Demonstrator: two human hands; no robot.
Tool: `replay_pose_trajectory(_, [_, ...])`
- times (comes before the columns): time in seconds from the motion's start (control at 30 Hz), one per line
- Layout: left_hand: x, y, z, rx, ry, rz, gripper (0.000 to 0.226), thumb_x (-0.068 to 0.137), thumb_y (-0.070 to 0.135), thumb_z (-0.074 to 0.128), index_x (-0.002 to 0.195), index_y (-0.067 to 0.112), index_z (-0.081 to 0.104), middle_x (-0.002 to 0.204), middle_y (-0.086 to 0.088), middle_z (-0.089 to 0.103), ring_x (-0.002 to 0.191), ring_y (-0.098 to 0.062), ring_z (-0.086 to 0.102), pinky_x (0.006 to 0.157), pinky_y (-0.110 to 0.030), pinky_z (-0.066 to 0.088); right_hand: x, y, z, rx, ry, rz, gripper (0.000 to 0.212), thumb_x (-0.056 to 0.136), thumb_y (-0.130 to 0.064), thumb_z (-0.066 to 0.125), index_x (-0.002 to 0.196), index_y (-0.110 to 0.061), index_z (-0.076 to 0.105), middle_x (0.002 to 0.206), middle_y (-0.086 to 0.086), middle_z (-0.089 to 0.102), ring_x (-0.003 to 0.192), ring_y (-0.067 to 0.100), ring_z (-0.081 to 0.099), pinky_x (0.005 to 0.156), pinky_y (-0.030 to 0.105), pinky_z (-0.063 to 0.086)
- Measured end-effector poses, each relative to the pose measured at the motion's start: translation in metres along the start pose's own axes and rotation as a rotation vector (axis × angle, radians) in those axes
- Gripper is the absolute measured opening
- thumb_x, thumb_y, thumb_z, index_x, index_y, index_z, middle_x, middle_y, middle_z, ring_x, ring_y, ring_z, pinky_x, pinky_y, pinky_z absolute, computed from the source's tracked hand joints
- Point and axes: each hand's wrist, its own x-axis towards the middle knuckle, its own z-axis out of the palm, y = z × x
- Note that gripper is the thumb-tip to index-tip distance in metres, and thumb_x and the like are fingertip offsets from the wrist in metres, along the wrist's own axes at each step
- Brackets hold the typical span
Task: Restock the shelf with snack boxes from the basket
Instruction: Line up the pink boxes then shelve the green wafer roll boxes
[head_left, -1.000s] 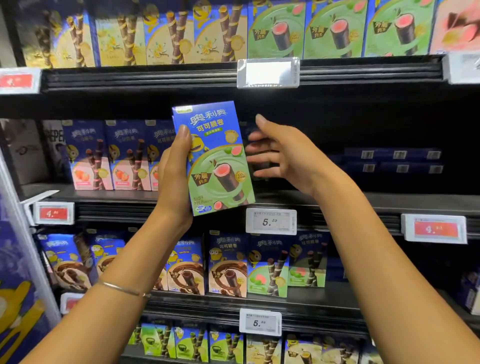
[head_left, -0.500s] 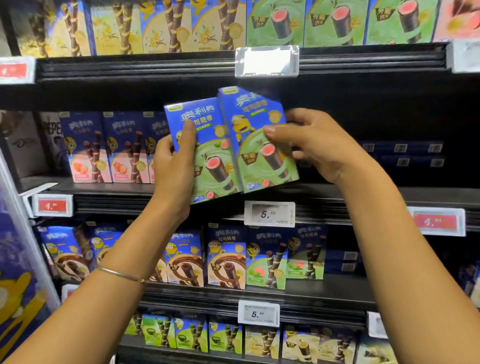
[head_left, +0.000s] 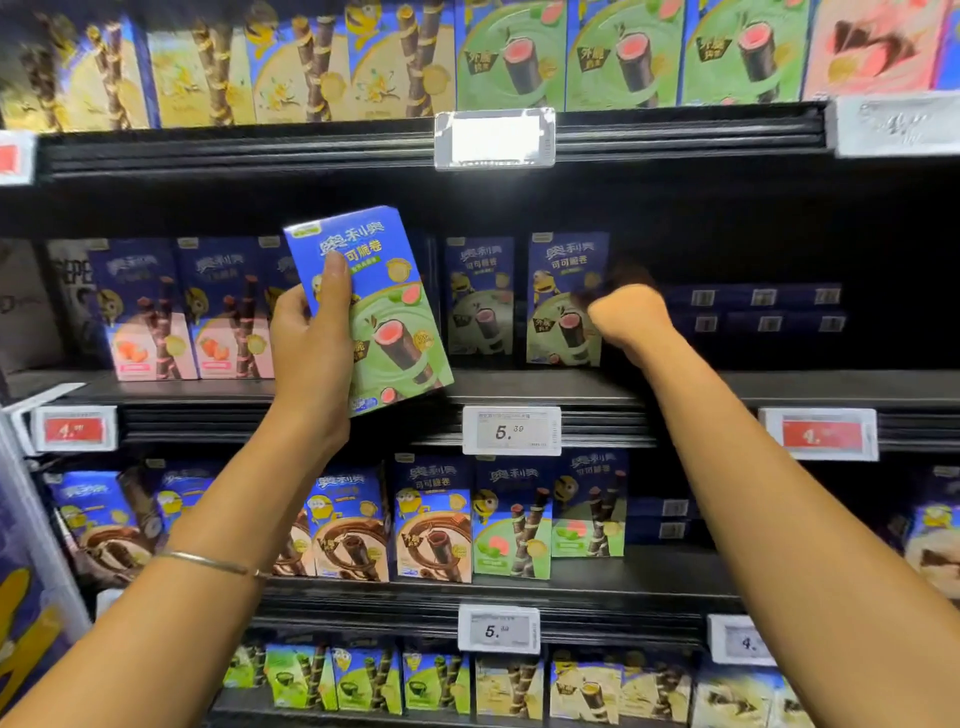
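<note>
left hand (head_left: 311, 353) grips the green box (head_left: 379, 322) by its left edge, thumb across the front. The box is upright with its top tipped slightly left, held near of the middle shelf (head_left: 519, 387) and not on it. The right hand (head_left: 626, 322) is far in, at the right side of a shelved box (head_left: 563, 299). Its fingers are blurred in shadow, so I can't tell if they pinch it. A second shelved box (head_left: 480, 296) stands just left. The green box lies left and near of that row; left hand is nearer for placing.
</note>
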Motion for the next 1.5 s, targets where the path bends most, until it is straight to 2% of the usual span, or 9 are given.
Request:
replay_pose_trajectory(0.1, [-0.004,0.0,0.004,0.008,-0.014,-0.009,0.059,0.105,0.054,0.06,0.138,0.005,0.057,0.118,-0.006,0.08,0.102,-0.024,0.08,0.085,-0.044,0.066,0.003,-0.004,0.004,-0.103,-0.022,0.035,0.039,0.098,-0.012,0.059,0.135,0.001,0.053,0.137,0.024,0.056,0.124,0.039,0.057,0.096,0.039,0.048])
replay_pose_trajectory(0.23, [-0.008,0.001,0.008,0.011,-0.019,-0.012,0.058,0.105,0.053,0.06,0.137,0.005,0.057,0.104,0.001,0.083,0.089,-0.019,0.082,0.066,-0.032,0.066,0.01,-0.011,0.006,-0.159,-0.035,0.021,0.056,0.098,-0.023,0.066,0.146,-0.004,0.044,0.147,0.021,0.05,0.133,0.039,0.051,0.102,0.04,0.047])
replay_pose_trajectory(0.3, [-0.01,0.001,0.01,0.015,-0.031,-0.014,0.058,0.105,0.053,0.059,0.138,0.005,0.056,0.102,0.001,0.084,0.088,-0.018,0.082,0.064,-0.029,0.065,0.015,-0.014,0.007,-0.189,-0.055,0.006,0.054,0.098,-0.024,0.065,0.145,-0.003,0.046,0.145,0.021,0.052,0.132,0.038,0.052,0.102,0.04,0.046])
replay_pose_trajectory(0.47, [-0.009,-0.003,0.015,0.013,-0.05,-0.028,0.059,0.104,0.055,0.06,0.138,0.006,0.057,0.107,-0.002,0.083,0.091,-0.021,0.082,0.075,-0.039,0.068,0.025,-0.014,0.015,-0.206,-0.027,0.003,0.047,0.104,-0.029,0.055,0.143,-0.004,0.049,0.143,0.02,0.054,0.129,0.037,0.055,0.098,0.037,0.048])
replay_pose_trajectory(0.53, [-0.009,-0.004,0.016,0.009,-0.051,-0.026,0.059,0.104,0.055,0.061,0.138,0.007,0.057,0.104,0.0,0.083,0.09,-0.02,0.082,0.071,-0.036,0.068,0.029,-0.013,0.017,-0.198,-0.019,0.015,0.048,0.105,-0.031,0.053,0.144,-0.005,0.049,0.145,0.021,0.053,0.13,0.038,0.054,0.1,0.039,0.048])
replay_pose_trajectory(0.73, [-0.01,-0.002,0.018,0.021,-0.053,-0.025,0.053,0.104,0.055,0.061,0.132,0.01,0.058,0.099,0.005,0.084,0.087,-0.016,0.082,0.064,-0.029,0.065,0.035,-0.013,0.024,-0.166,-0.029,0.027,0.049,0.101,-0.028,0.06,0.143,-0.007,0.049,0.143,0.02,0.054,0.128,0.039,0.055,0.105,0.046,0.049])
replay_pose_trajectory(0.93, [-0.014,-0.001,0.02,0.014,-0.065,-0.035,0.045,0.103,0.055,0.062,0.125,0.015,0.058,0.095,0.007,0.083,0.084,-0.015,0.082,0.061,-0.027,0.063,0.04,-0.013,0.029,-0.202,-0.022,0.004,0.044,0.097,-0.025,0.065,0.135,-0.004,0.057,0.136,0.02,0.06,0.124,0.04,0.059,0.098,0.043,0.05])
replay_pose_trajectory(1.3, [-0.016,0.001,0.019,0.014,-0.086,-0.041,0.042,0.104,0.054,0.06,0.122,0.016,0.058,0.097,0.005,0.084,0.084,-0.016,0.082,0.063,-0.027,0.065,0.043,-0.011,0.032,-0.215,-0.009,-0.021,0.038,0.095,-0.02,0.068,0.128,-0.004,0.061,0.132,0.02,0.062,0.123,0.04,0.058,0.103,0.047,0.05])
replay_pose_trajectory(1.5, [-0.013,0.001,0.019,0.029,-0.085,-0.048,0.045,0.104,0.055,0.059,0.125,0.016,0.058,0.103,0.003,0.083,0.088,-0.017,0.082,0.072,-0.034,0.068,0.041,-0.012,0.029,-0.233,-0.014,-0.056,0.034,0.098,-0.017,0.062,0.129,-0.004,0.06,0.132,0.019,0.061,0.122,0.037,0.059,0.101,0.046,0.05])
